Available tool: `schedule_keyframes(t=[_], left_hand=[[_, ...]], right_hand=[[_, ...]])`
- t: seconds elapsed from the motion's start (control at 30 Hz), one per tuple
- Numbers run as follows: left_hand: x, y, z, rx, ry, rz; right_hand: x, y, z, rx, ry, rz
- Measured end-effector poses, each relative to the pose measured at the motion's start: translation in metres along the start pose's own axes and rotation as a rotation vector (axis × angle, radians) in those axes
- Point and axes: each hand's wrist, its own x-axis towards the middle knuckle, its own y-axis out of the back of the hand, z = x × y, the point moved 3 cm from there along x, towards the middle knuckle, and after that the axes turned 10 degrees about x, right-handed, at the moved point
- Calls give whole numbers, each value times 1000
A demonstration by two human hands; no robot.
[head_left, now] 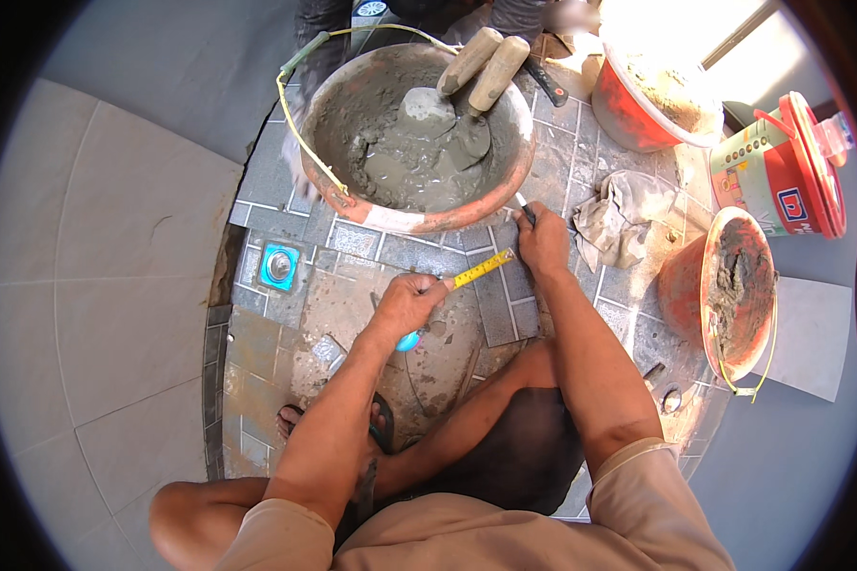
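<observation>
My left hand (409, 306) is closed on the yellow blade of a tape measure (482, 269). The blade reaches right over a dark grey floor tile (498, 309), ending near my right wrist. Below my left wrist shows a bright blue rounded thing (408, 341), partly hidden; I cannot tell whether it is the tape's case. My right hand (544, 238) is wrapped round a thin dark-handled tool (527, 210) with a pale tip, perhaps a marker. Just beyond both hands stands a wide basin (390, 220) of wet grey mortar, with two wooden-handled trowels (484, 71) in it.
A blue-framed floor drain (279, 265) lies left. To the right are a crumpled rag (624, 217), a red tub of sand (628, 109), a lidded paint bucket (767, 171) and a tilted orange bucket (681, 285) with mortar. Another person's legs (324, 24) show behind the basin.
</observation>
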Motion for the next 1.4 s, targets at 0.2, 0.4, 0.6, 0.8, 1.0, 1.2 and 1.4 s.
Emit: schedule_keyframes(t=[0.2,0.4,0.6,0.8,1.0,1.2,1.4], left_hand=[[30,15,25,353,-66,58],[49,22,45,548,-38,34],[63,23,46,650,-48,-7],[58,23,39,562,-88,49],[-3,3,6,-36,-15,33],[-94,-18,-56,-492,190,195],[-143,-29,-117,-908,479,474]], right_hand=[[3,20,10,63,34,135],[1,36,10,53,44,142],[0,30,10,-21,5,43],[-7,28,3,17,50,-103],[-37,38,-26,-116,-41,-225],[-92,16,-69,-440,-35,-369],[-117,6,-78,-535,9,-315]])
